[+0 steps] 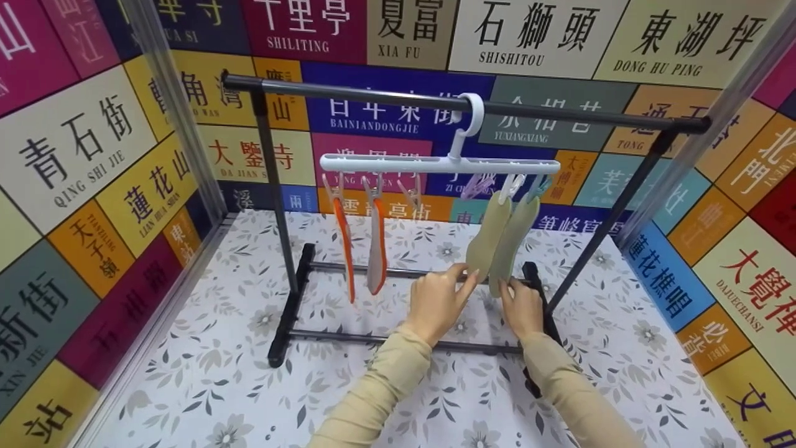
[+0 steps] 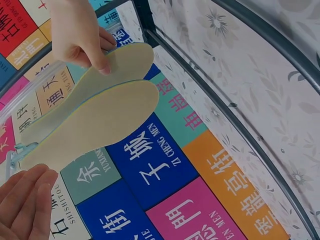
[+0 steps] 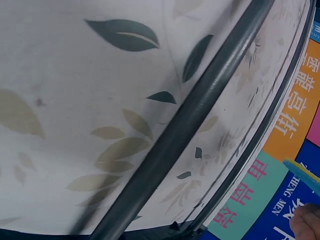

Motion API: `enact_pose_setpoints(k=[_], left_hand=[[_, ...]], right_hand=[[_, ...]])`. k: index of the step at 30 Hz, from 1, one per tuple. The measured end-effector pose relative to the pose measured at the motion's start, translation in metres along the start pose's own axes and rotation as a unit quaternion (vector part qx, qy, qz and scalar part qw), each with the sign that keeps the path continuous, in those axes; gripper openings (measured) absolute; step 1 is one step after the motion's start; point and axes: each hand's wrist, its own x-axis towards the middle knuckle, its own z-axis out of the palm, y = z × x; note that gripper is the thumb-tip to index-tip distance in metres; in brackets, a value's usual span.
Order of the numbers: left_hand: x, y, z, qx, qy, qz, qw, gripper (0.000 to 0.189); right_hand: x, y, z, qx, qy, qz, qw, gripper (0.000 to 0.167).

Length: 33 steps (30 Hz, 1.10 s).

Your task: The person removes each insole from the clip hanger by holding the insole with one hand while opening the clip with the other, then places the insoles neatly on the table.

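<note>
Two pale green-beige insoles (image 1: 491,233) hang from clips at the right end of a white hanger (image 1: 398,163). My right hand (image 1: 521,305) pinches the lower part of the right insole (image 1: 517,230). In the left wrist view that hand's thumb (image 2: 100,62) lies on the insole's face. My left hand (image 1: 438,302) is at the left insole's lower edge, fingers loosely bent in the left wrist view. Whether it touches cannot be told. Only fingertips (image 3: 306,222) and an insole edge (image 3: 302,175) show in the right wrist view.
Two orange-edged insoles (image 1: 377,255) hang at the hanger's left. An unused pink clip (image 1: 410,190) and a purple clip (image 1: 477,185) hang between the pairs. The hanger hooks over a black rack's top bar (image 1: 373,98). The rack stands on a floral-covered table (image 1: 217,373) between sign-covered walls.
</note>
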Motion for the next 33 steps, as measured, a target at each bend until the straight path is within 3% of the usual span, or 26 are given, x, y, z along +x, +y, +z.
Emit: enact_pose_setpoints(k=[15, 25, 33], left_hand=[[0.000, 0.022, -0.002, -0.013, -0.032, -0.009, 0.9994, 0.030], [0.002, 0.041, 0.000, -0.016, -0.032, 0.026, 0.9990, 0.033], [0.010, 0.058, 0.001, -0.008, -0.045, 0.028, 0.9985, 0.042]], right_hand=[[-0.049, 0.004, -0.014, -0.003, 0.018, -0.075, 0.9970, 0.016], [-0.081, -0.008, -0.019, -0.004, 0.028, -0.145, 0.9890, 0.014], [-0.098, -0.017, -0.026, -0.007, 0.022, -0.139, 0.9901, 0.010]])
